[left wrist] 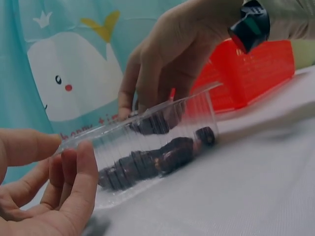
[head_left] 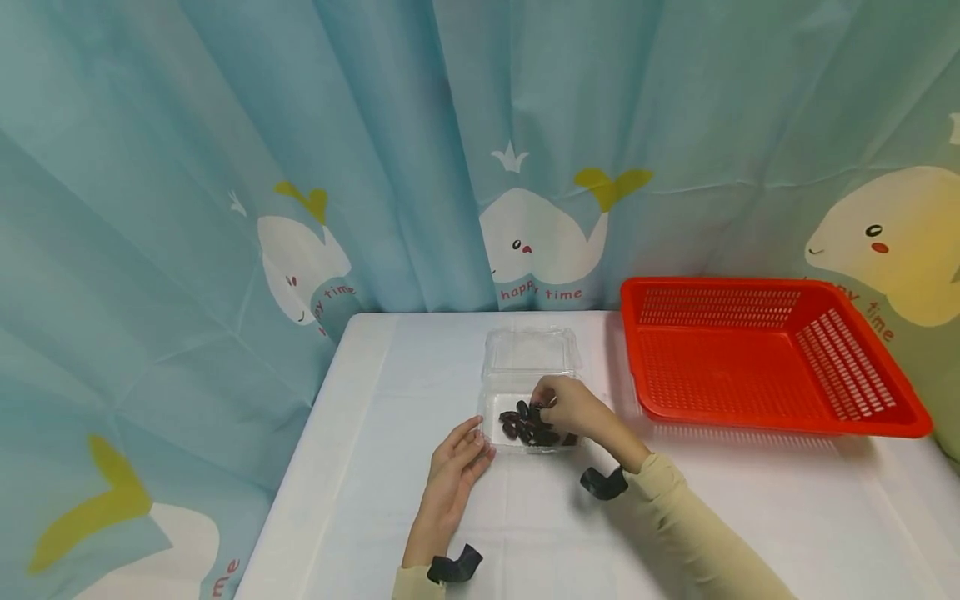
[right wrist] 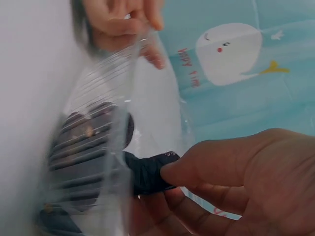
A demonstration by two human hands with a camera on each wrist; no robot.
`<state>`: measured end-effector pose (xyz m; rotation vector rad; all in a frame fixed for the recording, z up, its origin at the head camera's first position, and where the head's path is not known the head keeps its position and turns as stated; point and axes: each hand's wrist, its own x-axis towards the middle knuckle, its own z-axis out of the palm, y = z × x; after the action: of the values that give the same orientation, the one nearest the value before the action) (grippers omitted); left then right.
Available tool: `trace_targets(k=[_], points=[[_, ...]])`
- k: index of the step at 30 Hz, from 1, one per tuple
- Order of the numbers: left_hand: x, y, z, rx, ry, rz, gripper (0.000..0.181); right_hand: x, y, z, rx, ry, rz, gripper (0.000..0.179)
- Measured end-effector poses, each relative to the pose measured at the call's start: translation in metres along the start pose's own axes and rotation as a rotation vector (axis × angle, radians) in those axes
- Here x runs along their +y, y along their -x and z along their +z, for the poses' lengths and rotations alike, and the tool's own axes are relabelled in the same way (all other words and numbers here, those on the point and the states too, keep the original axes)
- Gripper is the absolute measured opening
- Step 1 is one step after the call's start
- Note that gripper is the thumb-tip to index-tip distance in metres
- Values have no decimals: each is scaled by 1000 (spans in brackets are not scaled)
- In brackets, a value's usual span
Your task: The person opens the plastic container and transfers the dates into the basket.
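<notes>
1. Pale blue curtain hangs in folds behind the workspace, printed with white whales and the words "happy time".
2. Below it stands a table covered in white; its far edge runs close along the curtain.
3. On the right side of the table sits a red plastic basket, its walls perforated with rows of slots.
4. Left of the basket, near the middle of the table, a clear plastic container lies with its lid folded back toward the curtain.
5. Dark, glossy pieces lie in a loose heap on the container's floor, mostly in its middle and right part; the left wrist view shows them through the ribbed wall.
6. At the container's left side, the left hand pinches the rim between thumb and fingers.
7. From the right, the right hand reaches over the container, fingertips down inside it, and grips one dark piece between thumb and fingers. Whether that piece touches the others, I cannot tell.
8. Both forearms wear beige sleeves. Each wrist carries a black mount, one by the left cuff, the other by the right cuff.
</notes>
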<state>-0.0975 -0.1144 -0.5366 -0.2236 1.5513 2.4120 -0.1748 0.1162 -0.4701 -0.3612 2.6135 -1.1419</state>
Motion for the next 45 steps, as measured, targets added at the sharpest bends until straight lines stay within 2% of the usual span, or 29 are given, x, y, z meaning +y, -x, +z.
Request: trace_targets(k=[4, 9, 13, 19, 25, 32, 37, 45], points=[[-3, -2, -3, -16, 13, 5, 55, 2, -1, -9, -55, -168, 52, 17], [-5, -4, -6, -41, 60, 2, 55, 4, 0, -26, -129, -395, 66, 22], [-7, -4, -9, -69, 95, -6, 57, 6, 1, -45, -163, -495, 79, 27], [-6, -4, -11, -75, 146, -20, 58, 8, 0, -81, -163, -560, 106, 33], [-5, -4, -11, -71, 164, -23, 58, 14, -3, -117, -132, -594, 171, 38], [-6, -5, -11, -84, 189, -31, 58, 32, -6, -149, -95, -665, 208, 34], [-7, -6, -13, -112, 161, -16, 59, 47, -8, -169, -77, -696, 228, 22], [-7, -7, -13, -121, 152, -15, 59, 75, -12, -195, -76, -759, 245, 21]])
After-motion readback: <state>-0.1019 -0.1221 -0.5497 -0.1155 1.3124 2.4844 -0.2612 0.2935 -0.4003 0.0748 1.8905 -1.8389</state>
